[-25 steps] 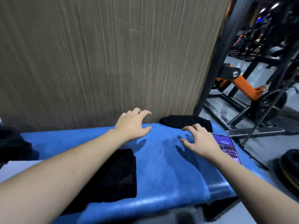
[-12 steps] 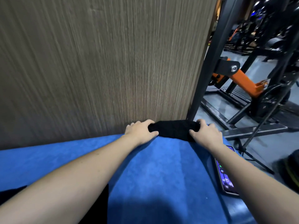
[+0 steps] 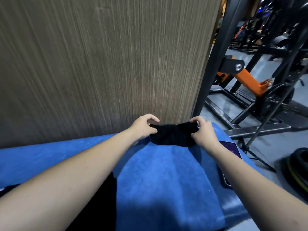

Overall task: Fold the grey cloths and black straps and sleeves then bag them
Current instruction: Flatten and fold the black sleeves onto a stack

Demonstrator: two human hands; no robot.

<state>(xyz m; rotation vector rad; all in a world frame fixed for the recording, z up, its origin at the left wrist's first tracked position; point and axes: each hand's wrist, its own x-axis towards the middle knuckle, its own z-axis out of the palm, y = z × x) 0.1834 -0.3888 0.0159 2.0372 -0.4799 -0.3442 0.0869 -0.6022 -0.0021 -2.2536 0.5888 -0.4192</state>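
Surface: bench draped in blue towel (image 3: 160, 180) | 12 o'clock: bunched black sleeve (image 3: 173, 135) at far edge | 3 o'clock: lit phone (image 3: 230, 148) near right edge | 7 o'clock: flat black cloth (image 3: 98, 209) at near edge

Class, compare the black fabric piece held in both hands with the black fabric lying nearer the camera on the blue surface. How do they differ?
The held black piece is bunched and gripped at its ends by the left hand and right hand; the near black fabric lies flat, untouched. The held piece sits at the wall, fully visible; the near one is partly hidden under the left arm. Both are black and lie on the blue surface.
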